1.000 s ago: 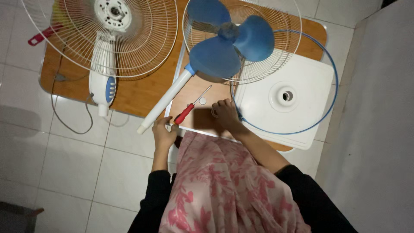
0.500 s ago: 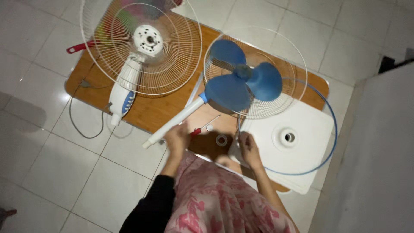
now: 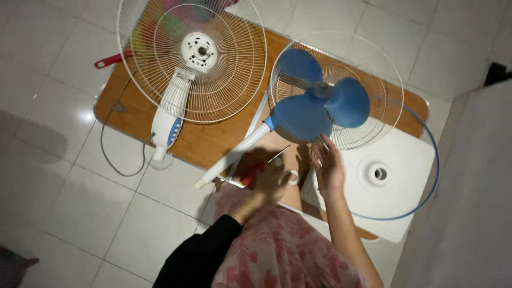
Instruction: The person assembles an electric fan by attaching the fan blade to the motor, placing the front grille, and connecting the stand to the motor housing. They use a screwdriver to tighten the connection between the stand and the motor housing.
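Standing wooden table (image 3: 202,141), tiled floor (image 3: 69,186)

Both forearms reach forward side by side. The left hand (image 3: 271,180) is curled, knuckles up, fingers bent under. The right hand (image 3: 328,165) lies flat just beside it, fingers stretched forward and slightly spread, sleeve pushed up the arm

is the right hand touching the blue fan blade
Apart. The head view shows the right hand open just below the blue fan blade, with a sliver of wire guard and table between fingertips and blade.
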